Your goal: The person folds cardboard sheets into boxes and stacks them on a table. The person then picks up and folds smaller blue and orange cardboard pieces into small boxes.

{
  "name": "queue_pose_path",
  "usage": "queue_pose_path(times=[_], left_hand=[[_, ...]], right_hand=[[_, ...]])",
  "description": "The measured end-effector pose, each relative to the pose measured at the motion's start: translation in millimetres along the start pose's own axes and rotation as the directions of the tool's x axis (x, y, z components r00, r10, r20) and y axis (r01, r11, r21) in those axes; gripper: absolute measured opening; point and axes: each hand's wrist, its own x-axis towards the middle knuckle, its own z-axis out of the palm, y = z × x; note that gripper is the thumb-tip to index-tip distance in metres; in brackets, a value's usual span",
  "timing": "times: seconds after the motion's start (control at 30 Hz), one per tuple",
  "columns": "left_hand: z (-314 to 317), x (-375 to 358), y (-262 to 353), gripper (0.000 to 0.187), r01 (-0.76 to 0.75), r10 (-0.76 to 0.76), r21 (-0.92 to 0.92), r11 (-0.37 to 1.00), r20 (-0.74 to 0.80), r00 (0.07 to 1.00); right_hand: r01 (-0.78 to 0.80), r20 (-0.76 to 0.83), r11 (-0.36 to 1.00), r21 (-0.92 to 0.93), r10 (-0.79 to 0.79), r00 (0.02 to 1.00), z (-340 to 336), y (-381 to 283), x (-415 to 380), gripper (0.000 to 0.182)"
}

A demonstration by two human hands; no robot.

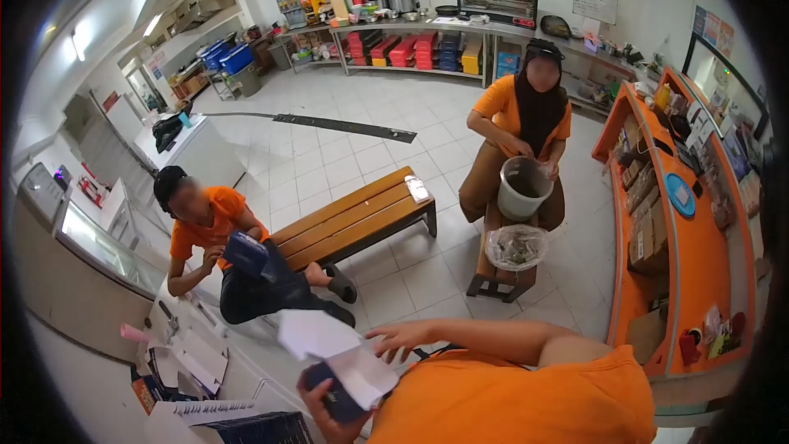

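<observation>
My left hand (330, 413) grips a small folding carton (362, 374) from below, dark blue outside and white inside. Its white flap (314, 333) stands open toward the upper left. Close to the carton's upper right side is my right hand (404, 339), fingers spread and apart, holding nothing that I can see. Whether its fingertips touch the white panel is hard to tell. Left of the carton lie several stacked flat carton blanks (259, 429), white and dark blue.
A seated co-worker at left holds a dark blue carton (246, 255) beside a wooden bench (349, 218). Another co-worker sits with a white bucket (523, 189) and a plastic-lined container (516, 248). An orange shelf (690, 271) stands at right; more carton pieces (197, 358) lie left.
</observation>
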Motion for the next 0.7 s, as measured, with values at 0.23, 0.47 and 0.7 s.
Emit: queue_pose_path(times=[0.23,0.47,0.7], left_hand=[[7,8,22,0.091,-0.191,0.214,0.194,0.962,-0.107,0.971],[7,-40,11,0.096,-0.075,0.134,0.298,0.952,-0.181,0.974],[-43,-60,-1,0.078,0.015,0.024,0.121,0.993,-0.315,0.949]], right_hand=[[0.118,-0.236,0.962,-0.245,-0.178,0.955,58,7,58,0.094],[0.186,-0.26,0.867,-0.461,-0.333,0.906,70,12,88,0.069],[0.261,-0.222,0.934,-0.243,-0.316,0.923,53,-21,99,0.048]])
